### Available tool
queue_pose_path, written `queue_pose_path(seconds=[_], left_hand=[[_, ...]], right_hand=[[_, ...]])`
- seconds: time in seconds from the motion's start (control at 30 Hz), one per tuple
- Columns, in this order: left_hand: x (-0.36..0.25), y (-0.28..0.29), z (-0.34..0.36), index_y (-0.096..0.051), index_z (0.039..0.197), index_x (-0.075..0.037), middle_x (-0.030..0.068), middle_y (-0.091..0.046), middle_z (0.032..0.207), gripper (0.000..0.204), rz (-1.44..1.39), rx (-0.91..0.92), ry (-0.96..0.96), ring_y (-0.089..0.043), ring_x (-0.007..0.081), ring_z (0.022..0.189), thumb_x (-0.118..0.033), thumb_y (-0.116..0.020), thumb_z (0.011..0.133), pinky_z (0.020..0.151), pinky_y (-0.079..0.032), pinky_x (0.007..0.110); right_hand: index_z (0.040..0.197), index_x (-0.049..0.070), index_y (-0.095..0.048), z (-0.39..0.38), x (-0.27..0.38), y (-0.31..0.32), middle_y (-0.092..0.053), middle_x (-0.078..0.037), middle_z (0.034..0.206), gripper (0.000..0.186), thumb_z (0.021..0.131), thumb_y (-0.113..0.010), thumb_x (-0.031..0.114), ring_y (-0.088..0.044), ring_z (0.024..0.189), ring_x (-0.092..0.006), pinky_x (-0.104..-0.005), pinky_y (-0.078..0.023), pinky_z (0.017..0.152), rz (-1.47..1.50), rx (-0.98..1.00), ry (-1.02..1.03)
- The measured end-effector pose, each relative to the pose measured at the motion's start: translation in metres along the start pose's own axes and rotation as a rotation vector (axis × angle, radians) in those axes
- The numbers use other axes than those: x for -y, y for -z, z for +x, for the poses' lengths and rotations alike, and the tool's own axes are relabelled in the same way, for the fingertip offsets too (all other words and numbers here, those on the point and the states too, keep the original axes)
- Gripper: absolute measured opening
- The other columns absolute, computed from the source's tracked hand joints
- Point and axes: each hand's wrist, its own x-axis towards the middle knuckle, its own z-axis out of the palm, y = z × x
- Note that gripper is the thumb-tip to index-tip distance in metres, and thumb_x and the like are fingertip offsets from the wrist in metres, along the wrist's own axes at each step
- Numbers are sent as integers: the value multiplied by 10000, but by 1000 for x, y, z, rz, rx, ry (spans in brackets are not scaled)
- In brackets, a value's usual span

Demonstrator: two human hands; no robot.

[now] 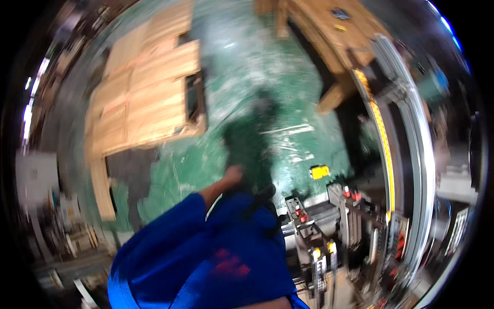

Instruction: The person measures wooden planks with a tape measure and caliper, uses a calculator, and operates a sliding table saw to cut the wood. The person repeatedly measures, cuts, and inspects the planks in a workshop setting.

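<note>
My left hand (234, 174) hangs in front of my blue work shirt (206, 252), over the green floor. Motion smears its fingers, so neither their pose nor anything in them can be made out. At the bottom edge a strip of bare skin (270, 304) shows, perhaps my right forearm; my right hand is out of the picture. Nearest to my left hand are my own dark shadow (247, 139) and the floor (216, 159).
Wooden boards (149, 87) lie stacked at the left. A wooden workbench (329, 36) stands at the far right. Along the right run a metal rail (417, 139) and machinery (319, 226) with red knobs. A yellow object (319, 172) lies on the floor beside it.
</note>
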Motion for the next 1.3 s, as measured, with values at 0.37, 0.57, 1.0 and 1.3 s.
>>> queue_pose_path(seconds=[0.37, 0.57, 1.0, 1.3], left_hand=[[81, 137, -82, -666, 919, 1, 239, -685, 875, 214, -467, -283, 515, -715, 401, 820, -205, -629, 875, 738, -541, 513], [244, 151, -110, -605, 875, 24, 188, -664, 823, 113, -660, -529, 738, -705, 300, 710, -85, -577, 866, 611, -602, 418], [396, 461, -67, -667, 1119, 8, 46, -608, 912, 197, -1026, -865, 667, -622, 124, 798, -135, -625, 990, 687, -649, 337], [424, 628, 35, -596, 1324, 5, 24, -622, 1030, 342, -1060, -1213, 226, -609, 95, 885, -154, -612, 1021, 798, -560, 271]], right_hand=[[1305, -19, -650, -36, 510, 84, -671, -214, 1249, 386, 963, -688, 155, -610, 1206, -375, -452, -481, 1047, 1063, 463, 789], [1328, 47, -604, -135, 737, 322, -636, -196, 1261, 412, 929, -703, 83, -604, 1183, -410, -459, -490, 1039, 1262, 689, 1342], [1308, 81, -600, -222, 1021, 688, -653, -168, 1235, 451, 898, -755, 186, -655, 1110, -395, -480, -555, 880, 1201, 399, 2024], [1344, 52, -589, -304, 1140, 971, -651, -225, 1214, 440, 952, -704, 215, -673, 1040, -434, -508, -550, 881, 1281, 299, 2187]])
